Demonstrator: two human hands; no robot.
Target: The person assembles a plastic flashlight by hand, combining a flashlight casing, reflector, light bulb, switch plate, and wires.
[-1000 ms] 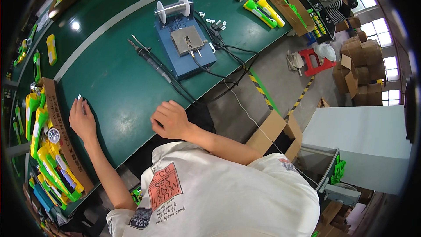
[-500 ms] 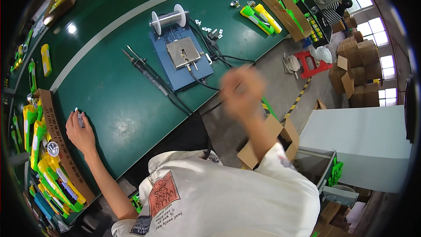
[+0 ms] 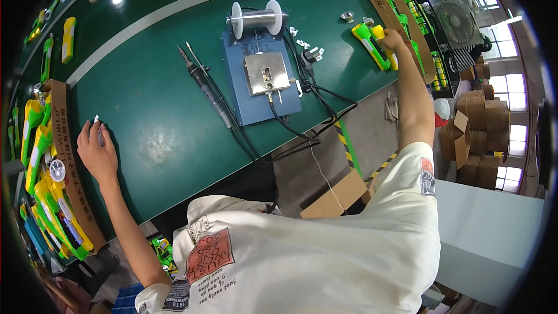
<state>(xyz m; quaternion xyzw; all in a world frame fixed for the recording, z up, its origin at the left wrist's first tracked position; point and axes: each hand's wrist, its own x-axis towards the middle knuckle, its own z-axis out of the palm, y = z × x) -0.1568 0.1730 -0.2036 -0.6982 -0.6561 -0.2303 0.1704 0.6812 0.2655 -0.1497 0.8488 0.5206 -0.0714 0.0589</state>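
Observation:
My right hand (image 3: 392, 40) reaches to the far right of the green bench and closes on a yellow flashlight (image 3: 394, 61), hiding its middle. A green and yellow flashlight (image 3: 370, 47) lies alongside it to the left. At the bench's left side, my left hand (image 3: 97, 154) rests with its fingers curled around a small greyish part (image 3: 100, 135); a white tip (image 3: 96, 118) pokes out beyond the fingertips. The part is too small and covered to name.
A blue soldering station (image 3: 258, 81) carries a solder spool (image 3: 256, 18); a soldering iron (image 3: 203, 84) lies beside it. Black cables (image 3: 325, 102) trail over the near edge. Cardboard boxes of flashlight parts flank the bench: left box (image 3: 70, 168), right box (image 3: 381, 3). Small reflectors (image 3: 347, 17) lie far right.
My right hand has swung from beyond the near edge, where it was blurred, out to the flashlights at the far right. My left hand keeps its hold. The whole view has shifted.

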